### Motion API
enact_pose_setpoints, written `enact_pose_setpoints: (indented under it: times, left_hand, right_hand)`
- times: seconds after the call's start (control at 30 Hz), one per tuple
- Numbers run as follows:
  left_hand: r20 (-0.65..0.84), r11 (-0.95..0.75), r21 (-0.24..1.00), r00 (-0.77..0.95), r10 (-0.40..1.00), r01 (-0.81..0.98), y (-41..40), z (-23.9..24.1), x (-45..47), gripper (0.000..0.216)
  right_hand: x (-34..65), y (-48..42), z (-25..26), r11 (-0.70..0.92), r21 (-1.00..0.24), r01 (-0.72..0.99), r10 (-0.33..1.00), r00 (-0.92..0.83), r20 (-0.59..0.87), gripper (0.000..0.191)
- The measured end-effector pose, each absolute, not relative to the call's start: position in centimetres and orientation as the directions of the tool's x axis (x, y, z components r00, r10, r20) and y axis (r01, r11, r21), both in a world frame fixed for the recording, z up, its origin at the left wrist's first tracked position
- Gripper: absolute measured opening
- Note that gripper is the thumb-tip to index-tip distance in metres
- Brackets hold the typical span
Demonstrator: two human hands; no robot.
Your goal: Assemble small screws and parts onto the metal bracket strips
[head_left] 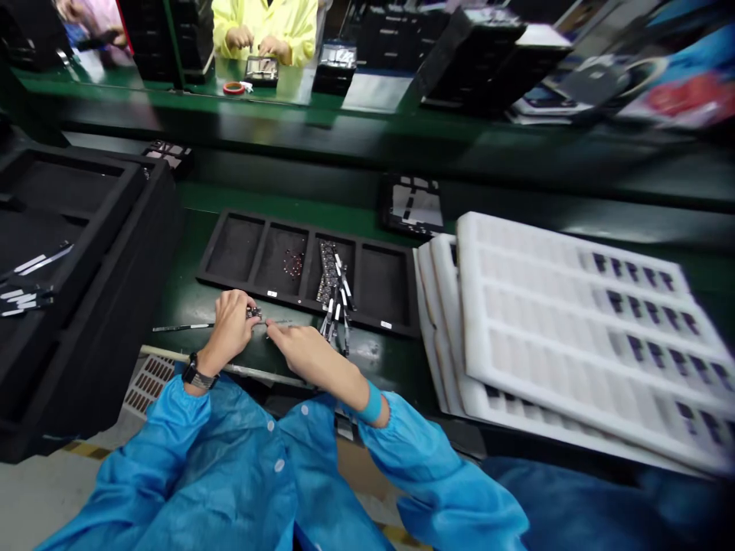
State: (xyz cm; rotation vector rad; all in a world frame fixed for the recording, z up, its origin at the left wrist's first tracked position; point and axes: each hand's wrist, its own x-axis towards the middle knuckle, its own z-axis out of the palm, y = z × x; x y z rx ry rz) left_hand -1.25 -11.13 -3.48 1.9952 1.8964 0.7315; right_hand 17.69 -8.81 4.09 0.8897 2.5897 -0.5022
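My left hand (233,325) is closed in a pinch on a small dark electronic part (253,312) just above the green bench. My right hand (302,348) reaches in from the right, fingertips pressed together at a thin flat strip (276,324) joined to that part. Both wrists come out of blue sleeves; a watch sits on the left one. Right behind the hands lies a black four-compartment tray (396,325). One compartment holds tiny reddish bits (293,262); another holds a heap of small boards with flex strips (334,287) spilling over its front wall.
Stacked white foam trays (534,306) with small dark parts fill the right. Black foam bins (109,252) stand at the left. A thin metal strip (184,327) lies on the bench. Across the line, a person in yellow (264,30) works on a device.
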Motion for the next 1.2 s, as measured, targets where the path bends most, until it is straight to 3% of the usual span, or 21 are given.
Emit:
enact_pose_setpoints:
  times: [0.1,0.2,0.3,0.37,0.47,0.53,0.7,0.97,1.2]
  left_hand:
    - [0.217,-0.152,0.545,0.036,0.976,0.825,-11.4,-3.5,-1.1,0.018]
    - [0.276,-0.219,0.571,0.066,0.959,0.791,-11.9,-3.6,-1.0,0.016]
    - [0.305,-0.219,0.667,0.007,0.952,0.713,-11.9,-3.5,-1.3,0.012]
    - [0.292,-0.186,0.773,-0.081,0.953,0.607,-11.7,-3.1,-1.6,0.006]
    - [0.194,-0.101,0.929,-0.237,0.952,0.356,-11.2,-1.6,-2.1,0.015]
    - [0.079,-0.034,0.989,-0.318,0.945,0.145,-11.0,-0.3,-2.4,0.024]
    - [-0.166,0.078,0.962,-0.33,0.929,-0.263,-11.0,2.1,-2.2,0.046]
    - [-0.218,0.124,0.948,-0.316,0.923,-0.292,-10.4,1.9,-0.3,0.037]
    - [-0.207,0.13,0.956,-0.293,0.933,-0.263,-10.3,1.4,0.8,0.036]
  right_hand:
    - [17.7,-8.3,4.0,0.727,-0.244,0.642,0.515,-0.744,-0.426,0.054]
    - [18.1,-7.6,3.5,0.693,-0.298,0.657,0.532,-0.744,-0.405,0.042]
    - [18.8,-6.6,2.7,0.632,-0.422,0.65,0.564,-0.759,-0.325,0.029]
    - [19.2,-5.7,2.2,0.588,-0.545,0.597,0.609,-0.771,-0.187,0.026]
    - [19.4,-4.2,1.7,0.537,-0.723,0.434,0.649,-0.761,0.025,0.022]
    - [19.2,-3.3,1.4,0.486,-0.809,0.331,0.658,-0.748,0.089,0.019]
    - [18.7,-2.5,1.0,0.364,-0.918,0.158,0.691,-0.707,0.152,0.012]
    - [19.2,-2.8,0.7,0.272,-0.958,0.093,0.709,-0.693,0.134,0.016]
    - [19.5,-2.3,0.0,0.319,-0.941,0.109,0.67,-0.729,0.143,0.019]
